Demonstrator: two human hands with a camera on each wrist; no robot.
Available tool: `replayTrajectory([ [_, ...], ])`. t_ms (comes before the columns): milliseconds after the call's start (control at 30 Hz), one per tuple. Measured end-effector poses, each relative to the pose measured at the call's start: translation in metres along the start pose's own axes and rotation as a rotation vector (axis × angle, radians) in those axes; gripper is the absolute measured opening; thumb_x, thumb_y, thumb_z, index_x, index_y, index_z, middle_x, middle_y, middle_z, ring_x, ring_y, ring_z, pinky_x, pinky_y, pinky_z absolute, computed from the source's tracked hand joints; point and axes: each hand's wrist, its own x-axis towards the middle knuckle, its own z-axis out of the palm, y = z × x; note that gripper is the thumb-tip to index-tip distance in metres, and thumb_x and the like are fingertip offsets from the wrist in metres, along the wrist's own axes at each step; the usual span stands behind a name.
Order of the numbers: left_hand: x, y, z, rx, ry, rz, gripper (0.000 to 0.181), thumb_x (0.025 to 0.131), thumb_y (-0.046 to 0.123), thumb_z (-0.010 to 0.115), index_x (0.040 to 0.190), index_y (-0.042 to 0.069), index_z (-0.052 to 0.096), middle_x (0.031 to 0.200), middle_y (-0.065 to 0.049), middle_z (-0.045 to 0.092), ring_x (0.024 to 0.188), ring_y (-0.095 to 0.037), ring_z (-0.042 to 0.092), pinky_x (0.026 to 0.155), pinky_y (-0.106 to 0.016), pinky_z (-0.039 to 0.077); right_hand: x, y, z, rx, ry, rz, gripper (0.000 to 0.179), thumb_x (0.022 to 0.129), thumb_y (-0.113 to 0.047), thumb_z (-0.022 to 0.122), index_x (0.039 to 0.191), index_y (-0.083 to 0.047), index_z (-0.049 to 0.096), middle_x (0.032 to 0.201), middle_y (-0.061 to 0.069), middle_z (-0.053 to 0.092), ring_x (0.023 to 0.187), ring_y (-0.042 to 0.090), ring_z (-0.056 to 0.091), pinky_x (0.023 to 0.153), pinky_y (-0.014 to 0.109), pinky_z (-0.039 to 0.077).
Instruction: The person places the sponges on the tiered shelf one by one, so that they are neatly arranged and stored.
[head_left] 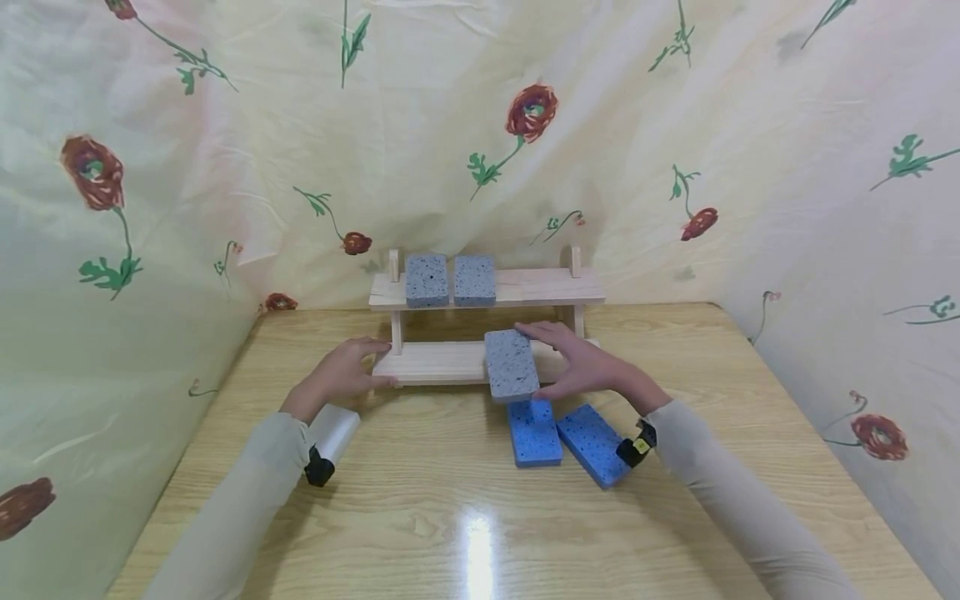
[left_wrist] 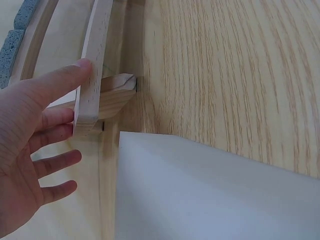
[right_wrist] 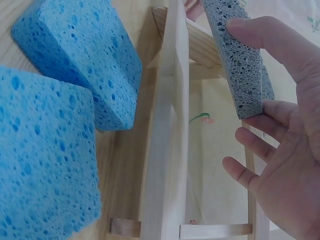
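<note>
My right hand (head_left: 581, 362) holds a grey sponge (head_left: 512, 365) by its edges, thumb on the near side and fingers on the far side. The sponge is tilted in front of and over the lower board of a two-tier wooden rack (head_left: 431, 362). At the left end of that lower board, my left hand (head_left: 341, 375) grips the wood; in the left wrist view the thumb presses the front edge and the index and middle fingers lie behind it. Two grey sponges, one on the left (head_left: 427, 281) and one beside it (head_left: 475, 281), lie on the upper board.
Two blue sponges lie on the table in front of the rack, one upright to view (head_left: 535, 442) and one slanted (head_left: 592, 446) near the right wrist. A white smooth object (head_left: 335, 429) is beneath the left wrist. Flowered cloth (head_left: 480, 167) hangs behind and on both sides.
</note>
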Motion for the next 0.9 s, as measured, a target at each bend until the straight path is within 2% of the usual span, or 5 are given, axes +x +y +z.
replayTrajectory([
  [167,0.0,0.0,-0.001,-0.003,0.008,0.016,0.075,0.087,0.044,0.08,0.145,0.004,0.056,0.153,-0.021,0.05,0.144,-0.042,0.044,0.119,-0.059,0.036,0.0,0.002,-0.005,-0.011,0.022,-0.007,0.109,0.075,-0.034,0.09,0.163,-0.019,0.027,0.161,0.013,0.034,0.145,0.037,0.034,0.111,0.068,0.038],
  [367,0.0,0.001,-0.002,-0.006,0.006,0.004,0.075,0.087,0.045,0.08,0.145,0.005,0.056,0.154,-0.02,0.05,0.145,-0.041,0.044,0.12,-0.059,0.036,0.0,0.005,-0.011,-0.019,0.036,-0.027,0.111,0.074,-0.033,0.091,0.163,-0.021,0.026,0.162,0.014,0.033,0.145,0.038,0.035,0.112,0.067,0.039],
  [533,0.001,0.001,-0.002,-0.004,0.002,-0.007,0.076,0.086,0.046,0.08,0.145,0.006,0.056,0.154,-0.02,0.049,0.145,-0.041,0.043,0.119,-0.059,0.036,0.001,0.004,-0.017,-0.003,0.058,-0.054,0.111,0.074,-0.032,0.091,0.163,-0.015,0.026,0.165,0.015,0.03,0.149,0.041,0.031,0.114,0.071,0.034],
  [733,0.001,-0.002,0.0,0.003,0.01,0.005,0.076,0.086,0.047,0.08,0.145,0.005,0.056,0.154,-0.021,0.05,0.144,-0.042,0.043,0.119,-0.06,0.036,0.001,0.003,-0.024,0.013,0.085,-0.064,0.111,0.074,-0.029,0.09,0.163,-0.014,0.024,0.167,0.014,0.027,0.149,0.04,0.032,0.112,0.069,0.038],
  [900,0.001,-0.003,0.001,0.007,0.018,0.017,0.075,0.086,0.046,0.08,0.144,0.005,0.057,0.152,-0.021,0.051,0.143,-0.042,0.045,0.119,-0.06,0.037,0.001,0.001,-0.027,0.033,0.099,-0.069,0.112,0.073,-0.022,0.091,0.163,-0.014,0.024,0.163,0.013,0.032,0.146,0.036,0.035,0.115,0.065,0.038],
])
